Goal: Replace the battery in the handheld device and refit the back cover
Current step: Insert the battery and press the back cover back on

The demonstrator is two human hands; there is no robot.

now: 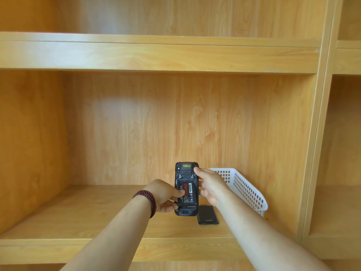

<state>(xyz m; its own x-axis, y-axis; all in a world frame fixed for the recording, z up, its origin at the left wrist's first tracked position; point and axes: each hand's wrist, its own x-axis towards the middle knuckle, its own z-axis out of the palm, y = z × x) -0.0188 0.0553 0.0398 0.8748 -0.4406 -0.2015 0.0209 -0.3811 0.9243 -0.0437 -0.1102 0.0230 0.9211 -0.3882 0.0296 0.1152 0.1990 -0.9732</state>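
Both your forearms reach forward from the lower edge of the view and converge toward the middle, bare to the wrist. Your left hand [164, 194] comes in from the left with its back turned up; the thumb lies across the front face of what you hold, and the other fingers curl in below it at the lower left edge. A string of dark red beads [146, 200] wraps your left wrist. Your right hand [210, 185] closes its grip from the right side, the index fingertip set high on the upper right corner and the remaining fingers wrapped behind. The two hands sit level, close together, not touching each other.
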